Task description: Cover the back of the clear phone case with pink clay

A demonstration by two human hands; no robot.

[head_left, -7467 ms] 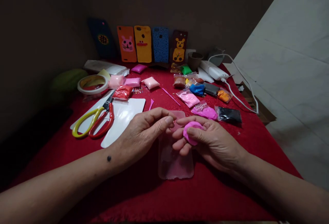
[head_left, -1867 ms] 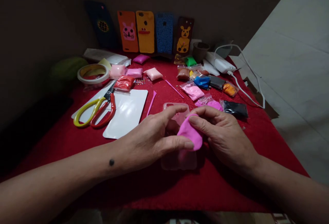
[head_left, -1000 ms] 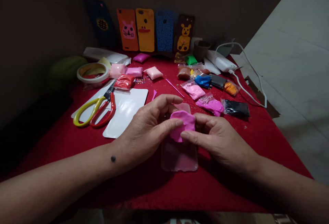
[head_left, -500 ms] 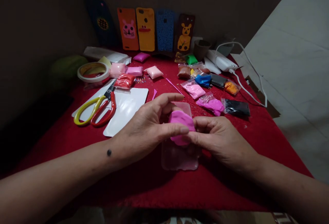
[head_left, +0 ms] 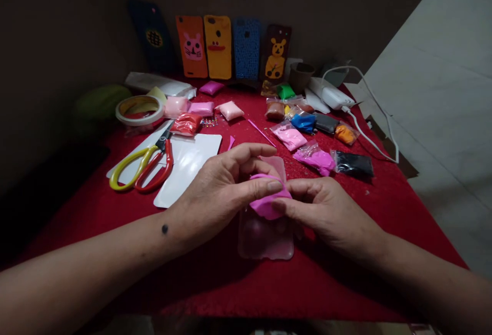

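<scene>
Left hand and right hand grip one piece of pink clay between them: the left thumb presses across it with the index finger lifted away, and the right thumb and fingers pinch its right side. The clay is held up over the middle of a clear phone case, which lies flat at the near side of the red-covered table.

As far as shows, the clay has been pressed into a thin, bent sheet; its shaping seems unfinished, judging by the uneven outline. No clay lies on the near part of the case, and the hands hide some of the rest.

Along the far side stand five decorated cases, among them an orange case and a yellow case; these look complete. To the left, scissors rest untouched on a white board. To the right, a pink packet lies beside a black packet.
</scene>
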